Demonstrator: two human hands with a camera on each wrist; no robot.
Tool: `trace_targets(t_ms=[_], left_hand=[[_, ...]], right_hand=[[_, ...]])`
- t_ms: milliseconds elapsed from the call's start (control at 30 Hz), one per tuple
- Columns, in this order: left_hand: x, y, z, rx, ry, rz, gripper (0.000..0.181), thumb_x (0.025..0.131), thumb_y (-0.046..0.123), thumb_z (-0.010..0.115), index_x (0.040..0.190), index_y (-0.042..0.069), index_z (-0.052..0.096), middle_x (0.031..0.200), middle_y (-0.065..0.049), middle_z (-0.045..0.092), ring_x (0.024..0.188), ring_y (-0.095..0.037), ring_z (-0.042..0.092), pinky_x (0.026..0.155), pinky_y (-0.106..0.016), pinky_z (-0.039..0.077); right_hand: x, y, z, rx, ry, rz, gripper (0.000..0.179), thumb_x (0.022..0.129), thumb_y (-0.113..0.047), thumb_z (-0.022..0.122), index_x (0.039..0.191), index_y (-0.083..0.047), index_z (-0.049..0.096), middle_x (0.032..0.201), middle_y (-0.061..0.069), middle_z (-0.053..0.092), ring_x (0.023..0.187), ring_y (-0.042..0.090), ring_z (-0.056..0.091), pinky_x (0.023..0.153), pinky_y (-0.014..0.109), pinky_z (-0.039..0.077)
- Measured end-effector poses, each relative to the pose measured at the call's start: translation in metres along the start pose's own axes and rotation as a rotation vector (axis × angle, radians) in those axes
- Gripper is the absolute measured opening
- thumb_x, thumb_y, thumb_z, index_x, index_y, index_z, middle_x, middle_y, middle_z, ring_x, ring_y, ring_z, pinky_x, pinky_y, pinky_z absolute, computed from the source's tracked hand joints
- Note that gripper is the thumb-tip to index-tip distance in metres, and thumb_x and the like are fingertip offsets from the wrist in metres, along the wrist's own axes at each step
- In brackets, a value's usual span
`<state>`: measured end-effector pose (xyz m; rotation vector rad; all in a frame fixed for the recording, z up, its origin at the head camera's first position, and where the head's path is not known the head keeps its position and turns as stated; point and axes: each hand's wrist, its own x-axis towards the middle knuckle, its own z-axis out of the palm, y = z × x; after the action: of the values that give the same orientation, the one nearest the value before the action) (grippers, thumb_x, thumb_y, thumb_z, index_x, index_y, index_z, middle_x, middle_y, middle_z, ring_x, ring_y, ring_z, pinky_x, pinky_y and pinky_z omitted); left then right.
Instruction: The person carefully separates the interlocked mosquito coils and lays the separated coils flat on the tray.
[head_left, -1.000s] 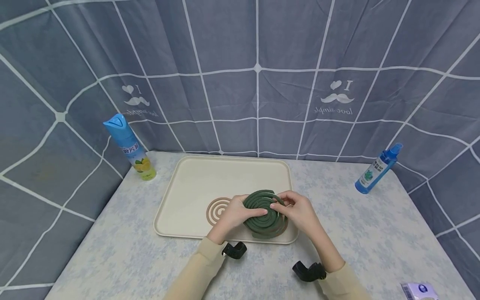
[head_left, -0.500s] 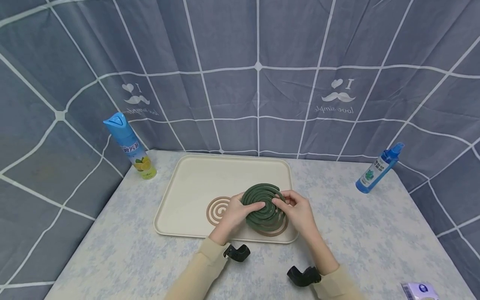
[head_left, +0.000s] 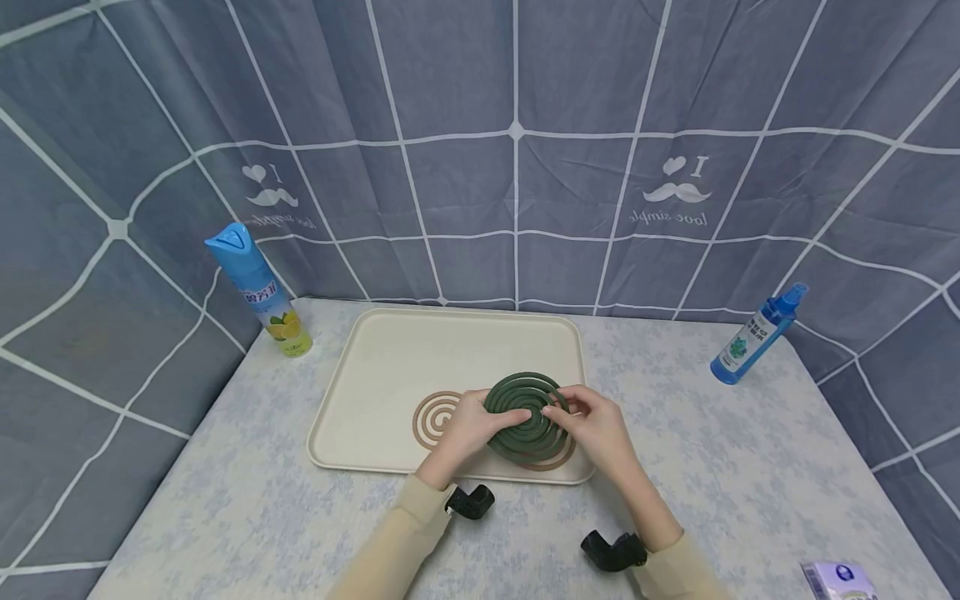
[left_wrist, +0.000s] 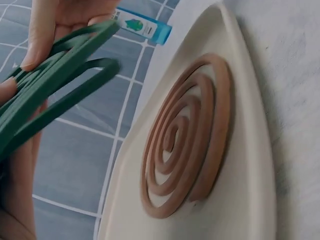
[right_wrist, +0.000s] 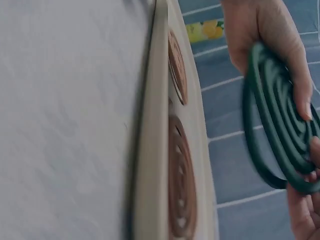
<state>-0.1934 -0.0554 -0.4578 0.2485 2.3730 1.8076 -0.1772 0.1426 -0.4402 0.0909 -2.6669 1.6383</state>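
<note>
Both hands hold a green mosquito coil point(head_left: 527, 440) above the right front part of a cream tray point(head_left: 457, 350). The left hand point(head_left: 472, 427) grips its left side, thumb laid across the face. On the right edge, the right hand point(head_left: 597, 427) pinches it between thumb and fingers. Seen edge-on in the left wrist view, the green coil point(left_wrist: 60, 80) is tilted, and one strand stands apart from the others. Two brown mosquito coils lie flat in the tray: the left one point(head_left: 417, 417) is partly behind the left hand, the right one point(head_left: 553, 465) mostly under the green coil.
A blue and yellow spray can point(head_left: 262, 292) stands at the table's back left. At the back right is a blue spray bottle point(head_left: 756, 335). A purple pack point(head_left: 842, 581) lies at the front right. A grey checked curtain point(head_left: 480, 192) hangs behind the table point(head_left: 247, 500).
The green coil rose and tilted slightly half a second ago, then came down a little. Both hands have kept hold of it, with small shifts of the right hand.
</note>
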Motion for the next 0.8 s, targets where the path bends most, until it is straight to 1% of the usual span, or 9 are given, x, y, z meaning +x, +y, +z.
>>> trace_targets(t_ms=[100, 167, 233, 267, 367, 433, 533, 667, 800], left_hand=[[0.001, 0.001, -0.002, 0.033, -0.069, 0.02, 0.027, 0.084, 0.028, 0.078, 0.1, 0.005, 0.076, 0.091, -0.01, 0.076, 0.078, -0.009, 0.069, 0.076, -0.027, 0.057], [0.001, 0.001, -0.003, 0.041, -0.105, 0.03, 0.028, 0.085, 0.027, 0.077, 0.1, 0.004, 0.075, 0.091, -0.011, 0.076, 0.077, -0.008, 0.068, 0.075, -0.027, 0.057], [0.001, 0.0, -0.003, 0.031, -0.124, 0.028, 0.028, 0.086, 0.026, 0.077, 0.102, 0.003, 0.075, 0.092, -0.012, 0.076, 0.078, -0.008, 0.068, 0.076, -0.027, 0.057], [0.001, 0.0, -0.003, 0.019, -0.123, 0.023, 0.029, 0.086, 0.026, 0.077, 0.103, 0.003, 0.075, 0.093, -0.012, 0.076, 0.079, -0.008, 0.069, 0.077, -0.027, 0.057], [0.002, -0.002, 0.0, -0.031, -0.073, -0.014, 0.032, 0.086, 0.027, 0.076, 0.108, 0.005, 0.074, 0.098, -0.012, 0.076, 0.085, -0.01, 0.069, 0.082, -0.028, 0.056], [0.001, -0.004, 0.002, -0.084, -0.013, -0.039, 0.035, 0.086, 0.028, 0.076, 0.112, 0.005, 0.073, 0.103, -0.011, 0.075, 0.091, -0.011, 0.069, 0.086, -0.029, 0.056], [0.001, -0.005, 0.007, -0.199, 0.089, -0.06, 0.039, 0.085, 0.028, 0.077, 0.116, 0.005, 0.07, 0.108, -0.012, 0.074, 0.096, -0.012, 0.068, 0.089, -0.029, 0.056], [0.001, -0.003, 0.014, -0.317, 0.198, -0.038, 0.038, 0.086, 0.024, 0.077, 0.115, 0.002, 0.07, 0.108, -0.013, 0.073, 0.095, -0.012, 0.069, 0.087, -0.028, 0.057], [0.001, -0.001, 0.02, -0.385, 0.263, -0.017, 0.036, 0.086, 0.019, 0.076, 0.115, 0.0, 0.069, 0.107, -0.012, 0.073, 0.092, -0.009, 0.069, 0.084, -0.026, 0.058]], right_hand=[[0.003, -0.003, -0.004, -0.13, -0.04, -0.107, 0.021, 0.084, -0.016, 0.078, 0.103, -0.008, 0.073, 0.092, 0.005, 0.072, 0.079, 0.011, 0.061, 0.067, 0.022, 0.051], [0.005, -0.004, -0.007, -0.17, -0.071, -0.155, 0.019, 0.084, -0.016, 0.078, 0.101, -0.008, 0.073, 0.089, 0.004, 0.072, 0.075, 0.012, 0.06, 0.063, 0.024, 0.05], [0.006, -0.004, -0.009, -0.169, -0.1, -0.159, 0.02, 0.084, -0.016, 0.078, 0.102, -0.009, 0.073, 0.089, 0.004, 0.072, 0.074, 0.013, 0.058, 0.061, 0.025, 0.049], [0.007, -0.004, -0.009, -0.152, -0.113, -0.143, 0.021, 0.085, -0.017, 0.078, 0.104, -0.009, 0.073, 0.09, 0.003, 0.072, 0.075, 0.012, 0.058, 0.062, 0.025, 0.049], [0.008, -0.003, -0.009, -0.05, -0.131, -0.058, 0.026, 0.086, -0.018, 0.077, 0.11, -0.009, 0.071, 0.096, 0.006, 0.073, 0.079, 0.012, 0.062, 0.066, 0.026, 0.051], [0.009, -0.002, -0.007, 0.037, -0.117, 0.0, 0.029, 0.087, -0.018, 0.076, 0.113, -0.007, 0.07, 0.097, 0.008, 0.073, 0.08, 0.011, 0.065, 0.069, 0.026, 0.054], [0.008, -0.001, -0.001, 0.167, -0.074, 0.058, 0.029, 0.087, -0.014, 0.075, 0.113, -0.002, 0.068, 0.094, 0.008, 0.072, 0.077, 0.009, 0.068, 0.071, 0.023, 0.056], [0.004, -0.001, 0.01, 0.285, 0.001, 0.121, 0.028, 0.087, -0.014, 0.076, 0.109, 0.0, 0.068, 0.088, 0.003, 0.072, 0.078, 0.005, 0.069, 0.074, 0.021, 0.058], [-0.002, -0.003, 0.02, 0.336, 0.068, 0.153, 0.029, 0.086, -0.016, 0.077, 0.108, 0.0, 0.068, 0.089, 0.002, 0.074, 0.078, 0.003, 0.069, 0.073, 0.02, 0.057]])
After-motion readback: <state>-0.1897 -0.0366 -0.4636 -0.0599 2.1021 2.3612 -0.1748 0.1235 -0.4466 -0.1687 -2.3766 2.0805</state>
